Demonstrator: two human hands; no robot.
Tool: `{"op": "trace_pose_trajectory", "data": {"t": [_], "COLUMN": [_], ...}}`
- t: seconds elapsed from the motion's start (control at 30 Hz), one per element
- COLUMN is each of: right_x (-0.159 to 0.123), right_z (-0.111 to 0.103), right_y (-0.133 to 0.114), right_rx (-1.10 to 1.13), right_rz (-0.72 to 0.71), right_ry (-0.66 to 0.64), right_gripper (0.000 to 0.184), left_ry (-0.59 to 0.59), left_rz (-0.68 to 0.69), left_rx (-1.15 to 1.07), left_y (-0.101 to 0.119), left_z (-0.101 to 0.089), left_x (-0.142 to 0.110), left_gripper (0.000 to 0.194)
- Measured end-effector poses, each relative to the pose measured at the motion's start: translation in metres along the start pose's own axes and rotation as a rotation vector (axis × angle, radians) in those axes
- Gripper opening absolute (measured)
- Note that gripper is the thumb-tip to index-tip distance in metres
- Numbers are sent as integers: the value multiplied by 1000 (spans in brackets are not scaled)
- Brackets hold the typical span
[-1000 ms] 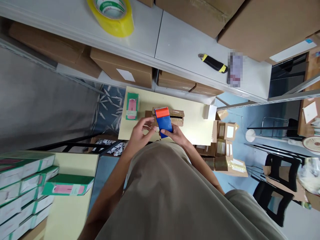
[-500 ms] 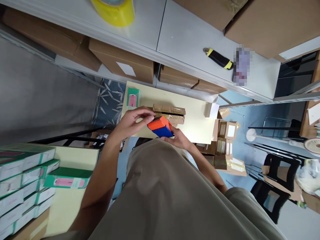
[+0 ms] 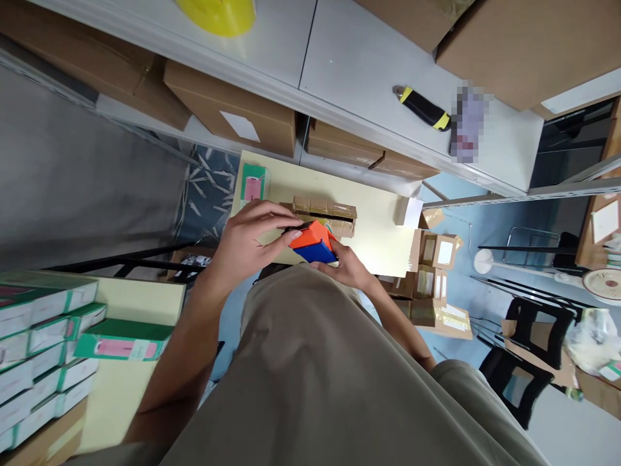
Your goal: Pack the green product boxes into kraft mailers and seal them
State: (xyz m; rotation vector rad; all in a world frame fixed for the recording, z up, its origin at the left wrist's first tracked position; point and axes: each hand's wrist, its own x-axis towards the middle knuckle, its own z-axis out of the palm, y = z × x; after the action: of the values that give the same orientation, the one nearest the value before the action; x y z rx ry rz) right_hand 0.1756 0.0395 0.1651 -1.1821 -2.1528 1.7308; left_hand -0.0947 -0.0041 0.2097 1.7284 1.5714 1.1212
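Note:
My right hand (image 3: 350, 265) is closed around the right end of an orange-and-blue box-like object (image 3: 315, 252), thumb along its lower blue side. Its exact kind is hard to make out; the upper face is orange and the near side blue. My left hand (image 3: 255, 239) is at the object's left end, thumb against the orange edge and fingers reaching over the dark far side, in a loose pinch. Just beyond lies a brown cardboard carton (image 3: 325, 207) with taped edges, on a pale yellow tabletop (image 3: 376, 249).
A green box with a pink picture (image 3: 253, 184) and a white box (image 3: 409, 212) stand on the tabletop. Higher up, a grey shelf (image 3: 354, 71) holds yellow tape (image 3: 218, 14) and a yellow-black cutter (image 3: 423, 109). Stacked green-white boxes (image 3: 36, 349) are at left, cartons (image 3: 439, 278) at right.
My left hand has shifted slightly in over the object's left end, its thumb now on the orange edge. The right hand keeps its hold. The view has moved slightly.

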Motion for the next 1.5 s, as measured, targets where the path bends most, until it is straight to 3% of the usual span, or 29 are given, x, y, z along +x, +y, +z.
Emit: {"op": "trace_pose_trajectory", "data": {"t": [0.23, 0.5, 1.03, 1.5], "right_x": [-8, -11, -23, -25], "right_z": [2, 11, 32, 24], "right_y": [-4, -3, 5, 6], "right_rx": [-21, -2, -13, -37], "right_rz": [-31, -17, 72, 88], "right_ry": [16, 20, 19, 42], "right_gripper": [46, 52, 47, 44], "left_ry": [-23, -59, -88, -38], "left_rz": [58, 31, -38, -55], "left_rx": [154, 168, 119, 105], "left_y": [7, 7, -2, -8], "left_z": [-2, 3, 17, 29], "left_x": [-4, -9, -21, -28], "left_gripper": [26, 31, 34, 36]}}
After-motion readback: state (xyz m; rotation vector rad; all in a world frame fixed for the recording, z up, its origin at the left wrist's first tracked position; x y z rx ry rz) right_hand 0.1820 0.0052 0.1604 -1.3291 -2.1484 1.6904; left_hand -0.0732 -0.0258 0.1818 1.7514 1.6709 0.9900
